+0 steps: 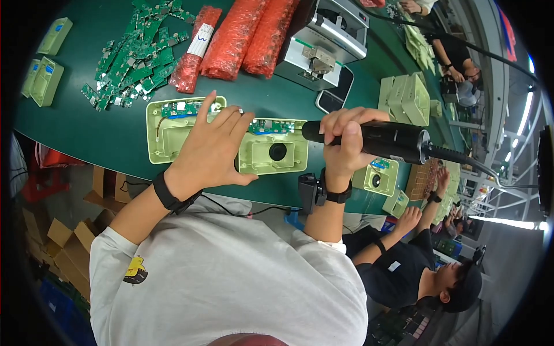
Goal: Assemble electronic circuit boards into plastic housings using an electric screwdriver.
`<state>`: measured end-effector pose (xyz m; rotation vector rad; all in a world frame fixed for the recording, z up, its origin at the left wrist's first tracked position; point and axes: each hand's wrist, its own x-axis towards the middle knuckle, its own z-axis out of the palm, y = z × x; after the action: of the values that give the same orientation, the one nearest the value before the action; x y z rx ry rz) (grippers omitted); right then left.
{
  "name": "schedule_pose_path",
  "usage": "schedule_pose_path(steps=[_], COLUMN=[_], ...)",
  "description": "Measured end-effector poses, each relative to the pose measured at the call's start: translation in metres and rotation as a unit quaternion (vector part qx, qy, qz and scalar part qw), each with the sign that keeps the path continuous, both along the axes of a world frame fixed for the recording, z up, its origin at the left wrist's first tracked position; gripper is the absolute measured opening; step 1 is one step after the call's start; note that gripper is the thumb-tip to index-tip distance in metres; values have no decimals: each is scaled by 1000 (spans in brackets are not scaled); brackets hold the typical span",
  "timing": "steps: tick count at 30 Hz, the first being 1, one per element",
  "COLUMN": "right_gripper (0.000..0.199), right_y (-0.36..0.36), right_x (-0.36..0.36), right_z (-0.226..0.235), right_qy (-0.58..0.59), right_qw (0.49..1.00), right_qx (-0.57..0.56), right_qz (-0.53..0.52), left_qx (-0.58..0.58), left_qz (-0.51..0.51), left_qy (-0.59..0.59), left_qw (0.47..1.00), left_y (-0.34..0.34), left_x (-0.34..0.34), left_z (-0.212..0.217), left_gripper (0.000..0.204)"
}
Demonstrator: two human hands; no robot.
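Two light-green plastic housings lie side by side in front of me, a left housing (152,135) and a right housing (301,164). A green circuit board (180,108) sits along the far side of the left one, and another circuit board (270,126) in the right one, above a round black speaker (277,151). My left hand (210,141) lies across both housings, fingers spread, thumb at the right housing's near edge. My right hand (346,138) is wrapped round a black electric screwdriver (398,142). Its front end points left at the right end of the board; whether the bit touches is too small to tell.
Loose circuit boards (144,57) are piled at the back left, beside red bubble-wrap rolls (234,40). A silver-black machine (323,46) stands behind a phone-like device (336,92). Stacked green housings (404,98) stand right. A co-worker (404,265) sits close on my right.
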<state>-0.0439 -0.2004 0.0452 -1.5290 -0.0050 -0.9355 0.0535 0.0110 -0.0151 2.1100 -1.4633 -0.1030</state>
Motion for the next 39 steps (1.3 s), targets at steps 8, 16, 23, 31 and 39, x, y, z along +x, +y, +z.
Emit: schedule_pose_path(steps=[8, 16, 23, 31, 39], right_gripper=[23, 23, 30, 51, 74], right_y=[8, -33, -74, -68, -34], right_x=[1, -29, -32, -78, -166], right_z=[0, 32, -25, -50, -13], right_qy=[2, 80, 327, 243, 364], right_qw=[1000, 990, 930, 940, 725], right_qx=[2, -16, -78, -78, -334], right_qz=[-28, -119, -151, -224, -480], left_qx=[-7, 116, -15, -101, -121], left_qz=[7, 167, 25, -36, -38], left_qy=[2, 38, 9, 70, 208], left_qw=[1000, 978, 1000, 992, 970], left_y=[17, 111, 30, -9, 1], left_x=[4, 33, -9, -25, -8], left_z=[15, 66, 84, 24, -38], left_gripper=[110, 98, 81, 90, 78])
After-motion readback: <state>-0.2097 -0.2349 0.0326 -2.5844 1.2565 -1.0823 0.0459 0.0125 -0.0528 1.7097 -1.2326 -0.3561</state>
